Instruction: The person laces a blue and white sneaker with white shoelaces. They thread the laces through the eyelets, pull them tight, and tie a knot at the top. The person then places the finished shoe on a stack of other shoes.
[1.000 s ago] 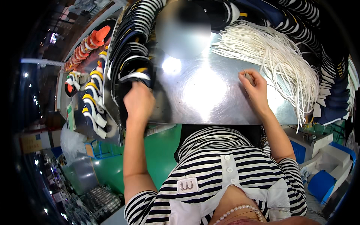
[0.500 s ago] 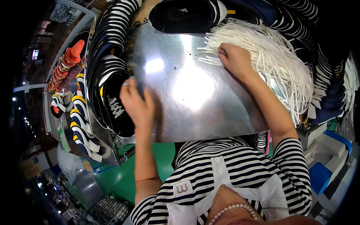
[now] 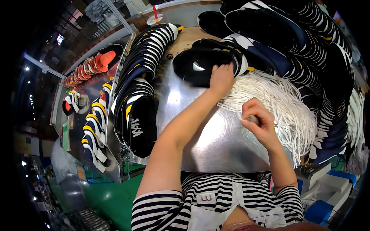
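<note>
A black shoe upper with a white toe edge lies at the far side of the metal tabletop. My left hand reaches over to it, fingers bent down on its right part; it looks closed on the upper. My right hand is curled above the tabletop, beside a big heap of white shoelaces. A small greyish thing shows inside its fingers, too little of it to name. Near the left edge of the tabletop stands a stack of black uppers, the front one with white lettering.
A long row of nested uppers curves along the left. More uppers are piled at the far right. Beyond a partition are orange shoe parts and yellow-trimmed pieces. A cup with a red straw stands at the back.
My left hand has moved from the left stack across to the upper at the far side. My right hand has come off the laces, nearer to me. The whole view has shifted.
</note>
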Demonstrator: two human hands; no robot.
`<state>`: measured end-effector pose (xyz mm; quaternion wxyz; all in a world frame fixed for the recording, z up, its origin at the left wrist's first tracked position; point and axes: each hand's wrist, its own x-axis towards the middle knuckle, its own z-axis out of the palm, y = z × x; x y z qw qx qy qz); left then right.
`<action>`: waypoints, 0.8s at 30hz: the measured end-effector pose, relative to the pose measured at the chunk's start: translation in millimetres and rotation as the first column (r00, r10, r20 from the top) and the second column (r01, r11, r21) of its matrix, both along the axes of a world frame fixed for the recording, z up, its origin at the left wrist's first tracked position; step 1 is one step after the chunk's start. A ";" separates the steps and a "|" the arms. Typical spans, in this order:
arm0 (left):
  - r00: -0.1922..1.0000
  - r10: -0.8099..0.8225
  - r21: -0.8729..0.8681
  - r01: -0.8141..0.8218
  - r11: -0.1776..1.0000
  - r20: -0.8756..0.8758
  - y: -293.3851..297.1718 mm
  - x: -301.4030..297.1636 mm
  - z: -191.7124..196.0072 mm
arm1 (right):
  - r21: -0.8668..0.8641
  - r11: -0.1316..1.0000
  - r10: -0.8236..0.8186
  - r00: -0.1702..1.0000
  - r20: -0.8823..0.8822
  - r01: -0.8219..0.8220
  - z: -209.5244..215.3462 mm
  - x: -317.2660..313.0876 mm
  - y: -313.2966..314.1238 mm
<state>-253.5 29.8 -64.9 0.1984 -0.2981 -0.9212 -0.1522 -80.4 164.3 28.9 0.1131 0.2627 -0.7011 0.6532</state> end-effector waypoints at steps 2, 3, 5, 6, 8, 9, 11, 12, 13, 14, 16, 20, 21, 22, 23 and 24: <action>0.984 0.163 0.021 -0.165 0.986 0.075 -14.9 13.8 -1.7 | -0.308 0.927 0.240 0.969 0.055 -0.212 34.1 6.8 -12.1; 0.961 0.243 0.027 -0.249 0.968 0.129 -24.3 25.1 -3.2 | -0.426 0.860 0.374 0.916 0.148 -0.282 55.8 11.6 -18.0; 0.904 0.208 0.273 -0.321 0.907 0.372 -41.6 41.4 25.5 | -0.540 0.771 0.484 0.862 0.151 -0.338 89.5 13.7 -28.3; 0.886 0.153 0.402 -0.345 0.848 0.438 -57.8 50.8 37.0 | -0.542 0.757 0.479 0.874 0.082 -0.364 103.6 12.7 -35.9; 0.954 0.033 0.652 -0.229 0.722 0.298 -66.3 81.1 57.9 | -0.738 0.476 0.541 0.821 -0.183 -0.478 131.2 21.3 -13.6; 0.942 -0.115 0.736 -0.167 0.656 0.315 -55.4 110.5 94.4 | -0.762 0.363 0.513 0.798 -0.317 -0.536 147.8 29.4 8.5; 0.902 -0.265 0.825 -0.150 0.545 0.340 -72.7 166.6 122.2 | -0.790 0.188 0.467 0.760 -0.451 -0.584 154.0 43.9 41.6; 0.807 -0.480 0.921 -0.189 0.341 0.343 -81.3 192.1 129.6 | -0.810 0.189 0.426 0.789 -0.442 -0.555 152.3 56.4 63.2; 0.677 -0.677 0.953 -0.271 0.135 0.289 -89.8 214.9 132.0 | -0.841 0.296 0.379 0.864 -0.331 -0.452 137.7 68.6 71.2; 0.574 -0.788 0.935 -0.355 0.006 0.223 -104.3 232.5 133.5 | -0.855 0.388 0.337 0.916 -0.217 -0.345 123.6 79.8 77.2; 0.433 -0.892 0.841 -0.524 -0.135 0.126 -127.5 247.1 99.0 | -0.734 0.670 0.079 0.973 0.219 0.111 53.9 106.5 76.6; 0.314 -0.897 0.523 -0.845 -0.113 0.313 -167.5 261.1 8.9 | -0.353 0.908 0.080 0.733 0.676 0.226 -30.7 107.8 17.6; 0.321 -0.802 0.550 -0.835 0.012 0.504 -165.0 259.5 17.0 | -0.234 0.945 0.011 0.694 0.720 0.227 -39.1 105.0 1.6; 0.344 -0.658 0.553 -0.823 0.132 0.670 -161.4 262.8 34.6 | -0.207 0.951 -0.020 0.713 0.701 0.230 -48.8 99.4 -7.1; 0.374 -0.483 0.531 -0.812 0.242 0.792 -158.5 264.9 44.8 | -0.173 0.957 -0.056 0.731 0.680 0.233 -57.7 92.2 -14.3; 0.676 0.144 0.406 -0.583 0.704 0.723 -158.5 271.5 51.3 | -0.119 0.960 -0.119 0.754 0.646 0.254 -60.1 85.0 -21.9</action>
